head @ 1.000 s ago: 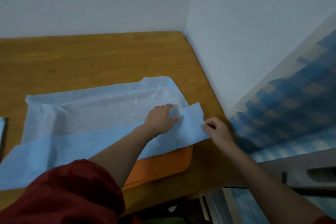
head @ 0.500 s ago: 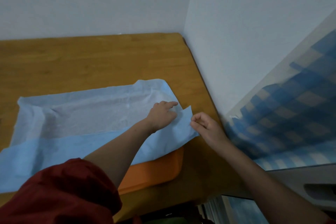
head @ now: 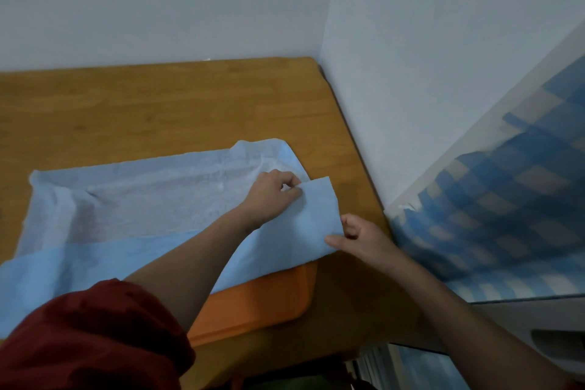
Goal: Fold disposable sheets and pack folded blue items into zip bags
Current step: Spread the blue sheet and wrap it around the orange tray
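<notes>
1. Head view, far left of both grips: the disposable sheet (head: 142, 199) lies spread on the wooden table (head: 158, 104). Its pale, fuzzy-looking inner face is up, and a smoother blue band is turned over along the near side. I judge that only this first lengthwise fold is in.
2. Below the left grip, under that near band, an orange tray (head: 262, 301) shows a rounded corner. It looks like rigid plastic.
3. The left hand (head: 272, 196) pinches the far corner of the sheet's right-end flap, fingers curled onto the thin material.
4. Between the two grips the flap hangs limp and soft. I read it as a nonwoven tissue that will slump rather than hold a crease.
5. Just right and nearer, the right hand (head: 364, 237) pinches the flap's outer edge.
6. Right of that grip hangs a blue checked cloth (head: 506, 199).
7. I see no zip bags and no finished folds, so I reckon most of the folding and all of the packing remain.
</notes>
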